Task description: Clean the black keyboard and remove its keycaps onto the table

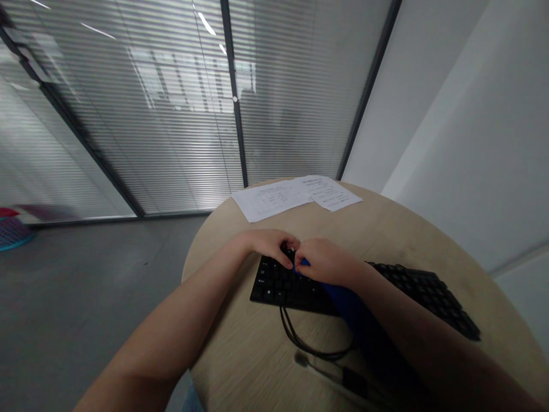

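Note:
A black keyboard [274, 286] lies on the round wooden table, partly covered by my hands and right forearm. Over its upper left keys, my left hand [274, 245] has its fingers bent down with the thumb and fingertips apart, nothing clearly visible in them. Close beside it, my right hand [321, 258] is closed on a blue cloth [355, 312], which trails under my right forearm toward the lower right. A bit of blue shows at the right fingertips, touching the keys.
Printed papers [274, 199] lie at the far edge of the table [240, 355]. A black cable [295, 337] loops in front of the keyboard, near a thin dark-ended item [301, 359]. Separate black keys [429, 292] extend right. A basket [15, 229] stands on the floor.

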The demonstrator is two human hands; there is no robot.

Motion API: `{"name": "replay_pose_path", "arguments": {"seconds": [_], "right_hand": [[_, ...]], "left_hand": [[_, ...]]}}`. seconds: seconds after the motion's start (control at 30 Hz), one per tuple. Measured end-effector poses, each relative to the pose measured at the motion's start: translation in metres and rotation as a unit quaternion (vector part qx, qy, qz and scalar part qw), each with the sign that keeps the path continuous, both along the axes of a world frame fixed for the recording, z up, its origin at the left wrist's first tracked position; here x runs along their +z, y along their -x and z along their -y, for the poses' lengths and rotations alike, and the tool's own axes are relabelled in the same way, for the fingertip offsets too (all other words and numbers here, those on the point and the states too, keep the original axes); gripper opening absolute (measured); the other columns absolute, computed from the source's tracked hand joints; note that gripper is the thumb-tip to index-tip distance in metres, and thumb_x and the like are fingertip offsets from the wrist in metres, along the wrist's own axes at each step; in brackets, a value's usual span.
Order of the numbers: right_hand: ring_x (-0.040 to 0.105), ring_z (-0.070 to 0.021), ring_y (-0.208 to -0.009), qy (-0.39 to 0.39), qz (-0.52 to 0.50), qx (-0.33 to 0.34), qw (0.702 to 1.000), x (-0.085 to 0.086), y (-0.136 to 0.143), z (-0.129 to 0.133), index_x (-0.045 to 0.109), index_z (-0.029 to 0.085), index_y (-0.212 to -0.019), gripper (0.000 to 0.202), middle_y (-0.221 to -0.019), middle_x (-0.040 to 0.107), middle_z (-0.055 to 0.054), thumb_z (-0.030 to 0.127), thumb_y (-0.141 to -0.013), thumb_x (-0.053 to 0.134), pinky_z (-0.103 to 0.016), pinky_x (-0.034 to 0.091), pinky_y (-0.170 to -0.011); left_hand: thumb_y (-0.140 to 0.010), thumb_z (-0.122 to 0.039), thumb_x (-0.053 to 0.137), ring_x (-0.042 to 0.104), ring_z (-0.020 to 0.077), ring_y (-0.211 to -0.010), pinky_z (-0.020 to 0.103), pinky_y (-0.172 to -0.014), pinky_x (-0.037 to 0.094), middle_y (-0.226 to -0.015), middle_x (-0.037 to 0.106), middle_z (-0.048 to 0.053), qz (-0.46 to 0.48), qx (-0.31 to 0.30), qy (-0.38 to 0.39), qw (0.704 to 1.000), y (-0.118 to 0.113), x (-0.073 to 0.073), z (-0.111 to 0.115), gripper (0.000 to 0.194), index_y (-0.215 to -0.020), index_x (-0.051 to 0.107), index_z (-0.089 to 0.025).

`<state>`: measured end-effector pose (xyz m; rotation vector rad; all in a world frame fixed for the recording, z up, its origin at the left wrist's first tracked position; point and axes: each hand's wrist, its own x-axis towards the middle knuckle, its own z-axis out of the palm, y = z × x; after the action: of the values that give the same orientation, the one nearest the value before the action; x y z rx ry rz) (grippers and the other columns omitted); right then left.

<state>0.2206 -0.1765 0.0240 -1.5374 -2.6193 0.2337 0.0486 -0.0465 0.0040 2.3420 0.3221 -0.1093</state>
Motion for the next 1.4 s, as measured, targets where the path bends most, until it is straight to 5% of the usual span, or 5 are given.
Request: {"name": "replay_pose_path", "arguments": {"seconds": [1.4], "right_hand": [[0.071,-0.0233,-0.092,0.012,0.054,-0.015,0.998,0.008,0.002,0.005,0.080,0.019,-0.094,0.025,-0.096,0.079,-0.009,0.021,-0.090,0.055,-0.028,0.047,-0.077]], "left_hand": [[-0.070,-0.044,0.079,0.060,0.0187,-0.088,0.027,-0.076,0.040,-0.095,0.072,-0.002,-0.009,0.006,0.004,1.000,0.000,0.003,0.003,0.044,-0.107,0.071,-0.021]]}}
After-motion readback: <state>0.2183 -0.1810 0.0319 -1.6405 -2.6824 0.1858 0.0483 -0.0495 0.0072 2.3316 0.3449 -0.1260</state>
